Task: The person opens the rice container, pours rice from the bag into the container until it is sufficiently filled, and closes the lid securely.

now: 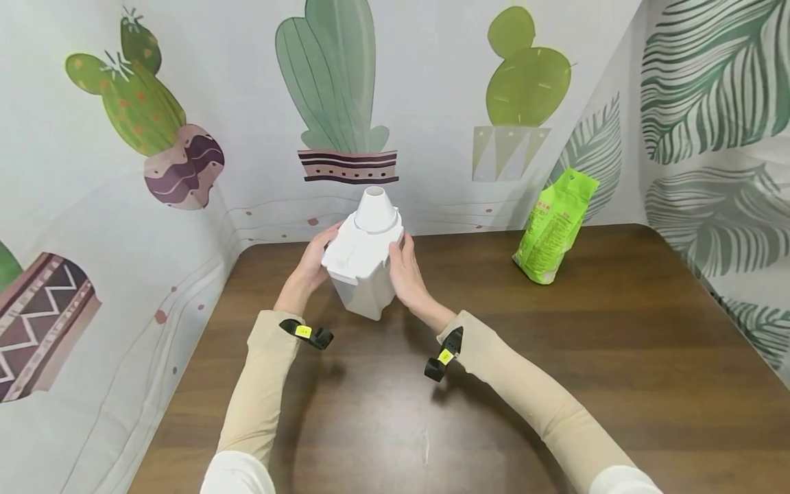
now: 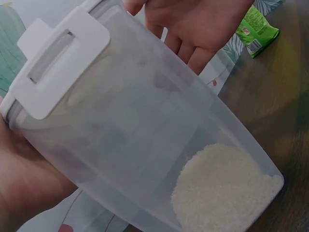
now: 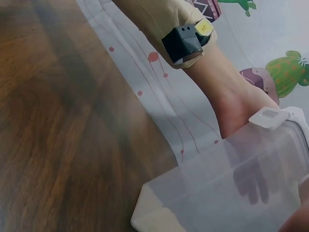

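Observation:
Near the back of the table, both hands hold a translucent plastic rice container with a white lid. A white cone-shaped piece with a round opening stands on the lid. My left hand grips the left side, just below the lid. On the opposite side, my right hand holds the upper wall. White rice grains lie heaped at the container's bottom in the left wrist view. A white clip fastens the lid's near side. Whether the base touches the table cannot be told.
A bright green printed bag stands at the back right of the brown wooden table. Behind the table hangs a white cloth printed with cacti and leaves. It also runs along the left side.

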Action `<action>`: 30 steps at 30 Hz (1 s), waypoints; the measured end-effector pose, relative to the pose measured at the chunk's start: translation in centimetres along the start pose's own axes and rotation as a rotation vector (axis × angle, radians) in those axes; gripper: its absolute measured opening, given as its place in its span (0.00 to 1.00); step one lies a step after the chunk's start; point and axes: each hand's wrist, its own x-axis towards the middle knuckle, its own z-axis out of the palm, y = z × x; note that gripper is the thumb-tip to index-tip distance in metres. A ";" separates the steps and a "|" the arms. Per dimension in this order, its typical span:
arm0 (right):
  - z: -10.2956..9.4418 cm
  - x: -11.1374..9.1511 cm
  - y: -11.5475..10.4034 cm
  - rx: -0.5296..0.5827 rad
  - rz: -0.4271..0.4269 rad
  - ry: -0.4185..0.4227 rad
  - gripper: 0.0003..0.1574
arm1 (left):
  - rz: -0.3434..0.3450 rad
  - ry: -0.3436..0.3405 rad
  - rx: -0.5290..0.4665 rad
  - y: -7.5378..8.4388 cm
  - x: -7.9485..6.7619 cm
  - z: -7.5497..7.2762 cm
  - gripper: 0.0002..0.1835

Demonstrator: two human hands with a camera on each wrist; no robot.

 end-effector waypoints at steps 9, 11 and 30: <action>0.6 -0.2 0.2 0.014 -0.009 0.020 0.39 | -0.010 -0.015 -0.010 -0.2 -0.1 0.7 0.29; 0.7 -0.2 0.1 0.032 -0.015 0.026 0.39 | -0.008 -0.016 -0.012 -0.1 -0.1 0.8 0.29; 1.1 0.0 -0.2 0.099 -0.006 0.004 0.41 | -0.009 -0.002 -0.042 -0.1 -0.8 1.5 0.29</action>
